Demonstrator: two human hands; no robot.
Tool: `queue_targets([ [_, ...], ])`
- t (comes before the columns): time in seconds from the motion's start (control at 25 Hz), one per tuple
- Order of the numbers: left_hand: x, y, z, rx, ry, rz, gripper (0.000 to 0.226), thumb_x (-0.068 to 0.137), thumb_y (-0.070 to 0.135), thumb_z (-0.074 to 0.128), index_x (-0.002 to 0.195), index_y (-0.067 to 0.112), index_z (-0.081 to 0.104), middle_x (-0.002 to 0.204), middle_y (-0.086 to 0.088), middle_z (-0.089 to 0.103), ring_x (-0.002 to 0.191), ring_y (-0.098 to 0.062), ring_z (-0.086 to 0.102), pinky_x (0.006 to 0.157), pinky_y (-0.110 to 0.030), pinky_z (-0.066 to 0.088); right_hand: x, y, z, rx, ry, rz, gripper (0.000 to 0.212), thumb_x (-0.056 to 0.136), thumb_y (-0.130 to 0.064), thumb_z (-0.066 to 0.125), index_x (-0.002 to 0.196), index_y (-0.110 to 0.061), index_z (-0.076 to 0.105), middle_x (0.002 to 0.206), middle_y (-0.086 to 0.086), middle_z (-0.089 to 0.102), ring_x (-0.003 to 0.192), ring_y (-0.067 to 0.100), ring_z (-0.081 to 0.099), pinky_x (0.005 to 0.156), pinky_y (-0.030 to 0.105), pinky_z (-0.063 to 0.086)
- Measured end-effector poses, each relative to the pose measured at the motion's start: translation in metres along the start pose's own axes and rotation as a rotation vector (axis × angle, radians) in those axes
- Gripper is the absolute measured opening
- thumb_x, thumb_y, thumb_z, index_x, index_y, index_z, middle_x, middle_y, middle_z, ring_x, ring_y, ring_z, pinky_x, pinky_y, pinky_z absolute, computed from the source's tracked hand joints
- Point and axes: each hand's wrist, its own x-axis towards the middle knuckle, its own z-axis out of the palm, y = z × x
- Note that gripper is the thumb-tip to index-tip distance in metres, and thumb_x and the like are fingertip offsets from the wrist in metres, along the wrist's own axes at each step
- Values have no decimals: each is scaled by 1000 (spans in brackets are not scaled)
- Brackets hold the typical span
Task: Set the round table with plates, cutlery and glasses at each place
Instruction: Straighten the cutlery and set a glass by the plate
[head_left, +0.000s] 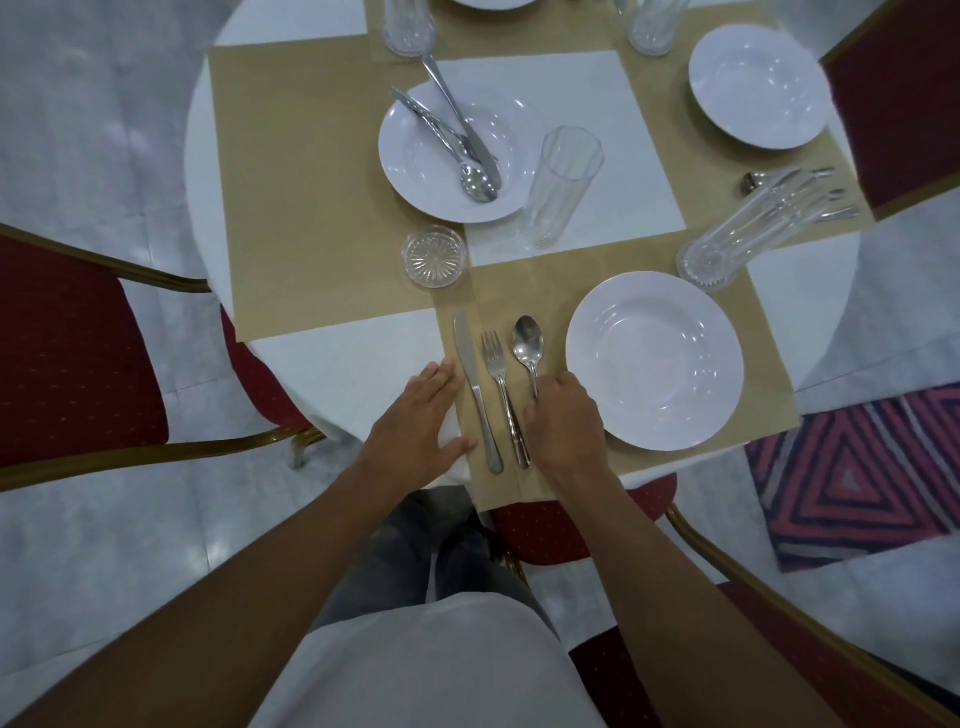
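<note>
At the near place a white plate (655, 360) sits on a tan placemat (769, 400). Left of it lie a spoon (528, 343), a fork (496, 374) and a knife (472, 384), side by side. My right hand (563, 423) pinches the spoon's handle. My left hand (421, 421) rests flat with straight fingers on the mat's left edge, beside the knife. A short glass (434, 255) stands beyond the knife. A second plate (457, 150) further back carries loose cutlery (460, 140).
A tall glass (563, 187) stands by the cutlery plate and another (748, 234) leans near the near plate. A third plate (758, 85) and forks (818, 192) are at the right. Red chairs (72, 353) ring the table; a patterned rug (862, 478) lies at the right.
</note>
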Motion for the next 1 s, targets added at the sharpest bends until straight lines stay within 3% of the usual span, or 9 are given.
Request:
queue_targets([
  [0.44,-3,3,-3,-17,6,-11,87,91,54,60,158,22,15,166,9,3,152,-9,-2,116,-25,3,-8,4,-6,-20,-24,-7,11,99,-11,57,103,-7,66,94,5,61,74,13,50,68,22,36],
  [0.68,-1,3,-3,1,-7,-26,86,91,55,59,158,24,15,165,10,2,152,-8,-2,114,-24,4,-2,8,-38,8,76,-72,18,103,-10,48,106,-2,64,89,5,52,73,16,47,70,24,33],
  [0.92,-1,8,-6,24,-19,-36,86,92,55,58,158,23,14,166,9,1,152,-9,-3,111,-22,1,-11,3,-22,67,-56,-144,18,100,-13,50,109,-8,65,103,7,63,87,21,60,75,27,42],
  [1.0,-2,8,-7,29,-9,-35,85,92,55,58,158,22,15,166,9,2,152,-10,-1,112,-22,2,-18,-1,-8,84,-85,-122,17,99,-19,53,106,-10,65,99,4,61,87,20,60,73,27,43],
])
